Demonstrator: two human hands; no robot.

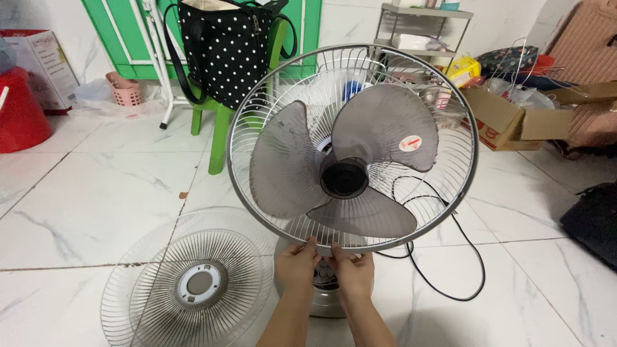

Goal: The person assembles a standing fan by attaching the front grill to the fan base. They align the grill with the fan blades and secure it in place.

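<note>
A table fan stands on the white tiled floor with its front grille off. Its three dusty grey blades [385,122] and black hub [344,178] are exposed inside the wire rear guard [257,115]. My left hand [297,262] and my right hand [352,268] meet at the bottom of the guard's rim, fingers pinching it just above the fan's round grey base [324,305]. The detached front grille [193,283] lies flat on the floor to the left of my hands.
The fan's black cord [450,257] loops on the floor to the right. Behind the fan stand a green chair [218,128] with a polka-dot bag [225,51], cardboard boxes [514,119], a red tub [19,112] and a black bag [594,218].
</note>
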